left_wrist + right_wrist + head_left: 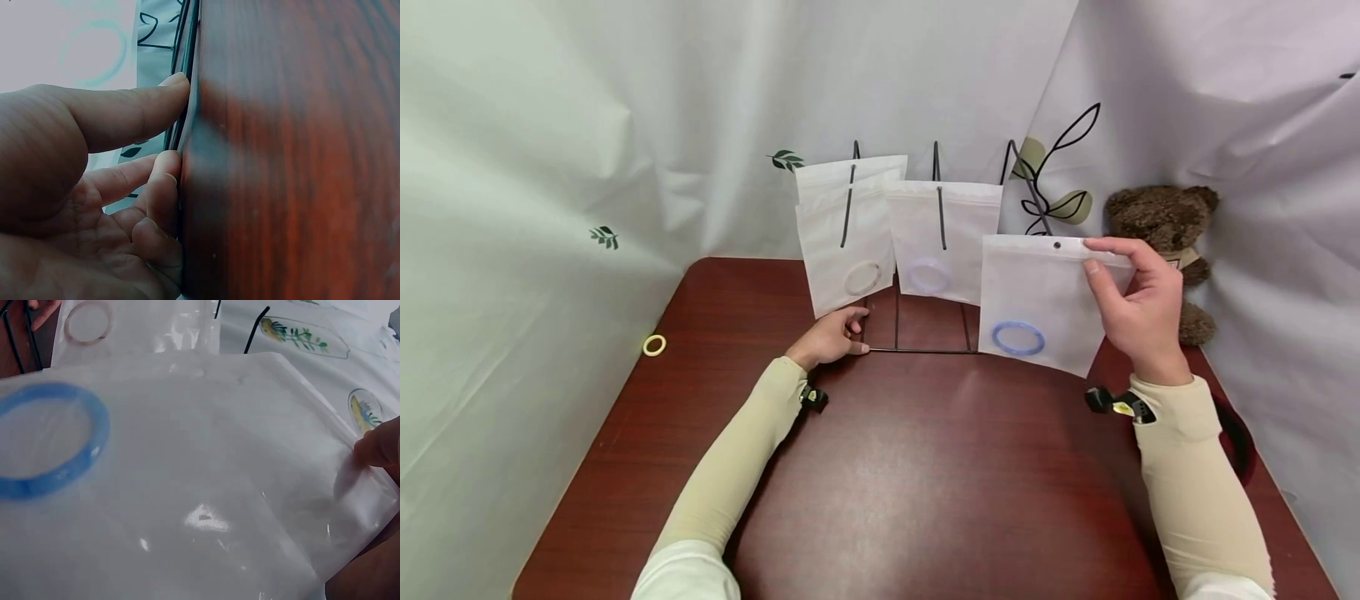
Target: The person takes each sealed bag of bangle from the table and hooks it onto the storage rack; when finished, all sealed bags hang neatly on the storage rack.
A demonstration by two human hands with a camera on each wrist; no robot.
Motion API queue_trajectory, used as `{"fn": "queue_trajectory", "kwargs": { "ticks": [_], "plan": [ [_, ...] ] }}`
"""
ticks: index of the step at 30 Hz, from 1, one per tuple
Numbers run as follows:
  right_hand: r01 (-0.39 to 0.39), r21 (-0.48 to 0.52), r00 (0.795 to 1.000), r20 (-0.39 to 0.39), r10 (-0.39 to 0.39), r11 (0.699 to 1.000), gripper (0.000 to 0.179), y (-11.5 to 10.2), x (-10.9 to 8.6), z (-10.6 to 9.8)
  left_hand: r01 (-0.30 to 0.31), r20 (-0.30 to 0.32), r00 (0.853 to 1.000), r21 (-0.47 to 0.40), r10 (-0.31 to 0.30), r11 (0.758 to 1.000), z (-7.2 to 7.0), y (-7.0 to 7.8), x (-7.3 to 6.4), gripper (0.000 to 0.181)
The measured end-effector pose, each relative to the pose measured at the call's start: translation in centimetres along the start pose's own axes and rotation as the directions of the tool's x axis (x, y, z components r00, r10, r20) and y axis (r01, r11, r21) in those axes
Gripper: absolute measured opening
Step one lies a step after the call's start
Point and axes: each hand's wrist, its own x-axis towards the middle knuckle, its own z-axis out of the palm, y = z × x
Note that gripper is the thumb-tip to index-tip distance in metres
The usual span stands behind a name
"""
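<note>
My right hand (1146, 308) pinches the top right corner of a zip bag (1037, 292) between thumb and fingers. Inside the bag, near its bottom, lies a blue bangle (1018, 337). A dark spot shows at the bag's top hole, where the rack's right hook (1033, 187) runs down behind the top edge. Low at the front left corner of the black wire rack (917, 351), my left hand (833, 335) holds the base wire, thumb and curled fingertips against it. On the left hook hang two bags (827, 225); the middle hook carries another bag (966, 217) with a pale lilac bangle (928, 276).
A small yellow ring (654, 345) lies at the table's left edge. A brown teddy bear (1157, 217) sits at the back right. Close to my right forearm is a dark round object (1236, 437), partly hidden. White curtains (700, 125) enclose the dark red table (955, 492).
</note>
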Motion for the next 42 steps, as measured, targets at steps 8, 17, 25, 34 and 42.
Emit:
{"fn": "queue_trajectory", "kwargs": {
  "ticks": [8, 17, 25, 34, 42],
  "plan": [
    [-0.021, 0.054, 1.0, 0.009, 0.021, 0.998, 0.023, 1.4, 0.8, 0.6, 0.0, 0.001, 1.0, -0.002, 0.0, 1.0, 0.0, 0.1, 0.0, 0.071],
    [-0.03, 0.087, 0.999, -0.016, 0.032, 0.996, 0.022, 2.5, 2.2, 1.7, 0.009, 0.003, 1.0, -0.003, -0.009, 1.0, -0.2, 0.3, -0.2, 0.072],
    [-0.082, 0.096, 0.996, -0.029, 0.085, 0.992, 0.022, 3.3, 3.5, 2.6, 0.009, 0.009, 1.0, -0.002, -0.009, 1.0, -0.2, 0.2, -0.1, 0.072],
    [-0.135, 0.12, 0.988, -0.056, 0.142, 0.984, 0.02, 4.3, 5.3, 3.7, 0.013, 0.006, 1.0, 0.002, -0.013, 1.0, -0.1, 0.0, 0.1, 0.071],
    [-0.173, 0.156, 0.979, -0.082, 0.187, 0.972, 0.019, 5.2, 7.0, 4.9, 0.018, 0.013, 1.0, 0.001, -0.018, 1.0, -0.1, 0.1, 0.0, 0.071]
  ]
}}
